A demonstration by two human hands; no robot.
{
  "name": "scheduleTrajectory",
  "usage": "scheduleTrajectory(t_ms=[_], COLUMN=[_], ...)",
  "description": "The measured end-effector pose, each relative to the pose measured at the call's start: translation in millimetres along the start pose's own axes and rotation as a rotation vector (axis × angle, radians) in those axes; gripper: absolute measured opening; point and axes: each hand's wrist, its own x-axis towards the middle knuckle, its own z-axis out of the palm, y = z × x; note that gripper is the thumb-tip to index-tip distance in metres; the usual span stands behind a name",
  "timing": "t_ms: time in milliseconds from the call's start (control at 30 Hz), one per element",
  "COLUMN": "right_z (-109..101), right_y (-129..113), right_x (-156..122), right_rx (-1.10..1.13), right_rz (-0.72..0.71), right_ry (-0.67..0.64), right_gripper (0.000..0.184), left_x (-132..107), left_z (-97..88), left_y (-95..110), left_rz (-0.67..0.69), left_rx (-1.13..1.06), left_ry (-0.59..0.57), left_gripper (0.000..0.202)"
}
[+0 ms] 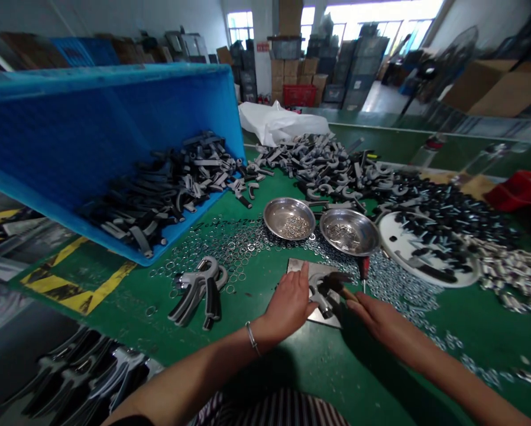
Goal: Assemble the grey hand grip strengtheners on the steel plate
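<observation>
My left hand (290,302) rests on a flat metal plate (300,267), its fingers pressed onto a grey gripper part (322,299) lying there. My right hand (374,313) is closed round the wooden handle of a small hammer (336,283), whose dark head sits over the same part. A red-handled screwdriver (363,269) stands just behind the hammer. Two steel bowls sit beyond the plate: the left bowl (290,218) holds small rings, the right bowl (349,231) holds small pins.
A tipped blue crate (92,130) spills black and grey handle parts at the left. Two assembled grips (198,290) lie on the green table. Loose metal rings (230,242) are scattered about; grey parts (323,160) and black parts (438,213) are piled behind, near a white disc (398,248).
</observation>
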Motion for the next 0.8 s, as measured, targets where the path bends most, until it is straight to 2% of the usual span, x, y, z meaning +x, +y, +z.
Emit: scheduleTrajectory(t_ms=[67,167,200,267,333,400,467,567,633,700,800], right_z=[-3.3,-16.3,-22.8,-38.2,-53.1,-61.8,-60.5,-44.7,-35.2,-33.7,-44.0], right_y=[13.4,47.3,61.2,87.2,103.0,102.4,88.0,61.9,55.6,60.2,69.2], right_x=[-10.7,-36.9,-44.2,-51.4,-45.2,-24.3,7.7,58.6,80.6,86.5,68.1], right_rx=[0.269,0.513,0.499,0.308,-0.057,-0.439,-0.644,-0.672,-0.667,-0.657,-0.617], right_rz=[0.162,0.400,0.444,0.465,0.344,0.156,0.070,0.135,0.173,0.180,0.174], right_ry=[-0.038,0.027,0.053,0.097,0.207,0.361,0.427,0.414,0.415,0.403,0.386], right_gripper=[0.046,0.055,0.055,0.051,0.045,0.041,0.042,0.045,0.041,0.035,0.024], left_x=[2.3,10.5,14.1,20.8,25.0,25.0,20.8,10.2,3.7,-0.1,-0.3], left_z=[-1.8,-10.2,-14.6,-24.5,-33.4,-38.8,-39.2,-31.1,-22.3,-13.7,-5.5], left_y=[-0.1,-2.1,-3.4,-7.1,-12.0,-16.8,-19.6,-17.8,-13.3,-8.4,-3.7], left_rz=[0.032,0.020,-0.020,-0.126,-0.199,-0.190,-0.128,-0.048,-0.037,-0.040,-0.055], left_rx=[0.001,-0.116,-0.214,-0.459,-0.583,-0.480,-0.312,-0.217,-0.177,-0.123,-0.077], left_ry=[-0.011,-0.021,-0.048,-0.135,-0.151,-0.024,0.077,-0.008,-0.039,-0.007,0.024], left_gripper=[0.089,0.085,0.081,0.067,0.052,0.040,0.031,0.027,0.040,0.052,0.050])
